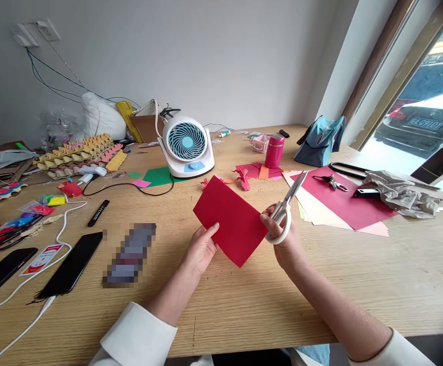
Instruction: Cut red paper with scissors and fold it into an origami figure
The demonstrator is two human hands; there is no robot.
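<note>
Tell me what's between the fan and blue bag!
The head view shows mainly a pink can, pink basket and flat red paper between the fan and blue bag.

On the desk [244, 305], a fan [187, 145] stands far middle, a canister [273, 151] right of it, a bag [318, 143] farther right. Nearer, a sheet [231, 221] is between the left hand [202, 248] and right hand [287, 248], scissors [283, 206] in the latter. A phone [72, 264] lies near left, a marker [98, 213] beyond it; keys [335, 184] rest on papers [358, 208] at right.

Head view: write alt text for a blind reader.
A person's left hand and right hand hold red paper above a wooden table; the right also holds white-handled scissors. Beyond stand a fan, a pink canister and a blue bag.
</note>
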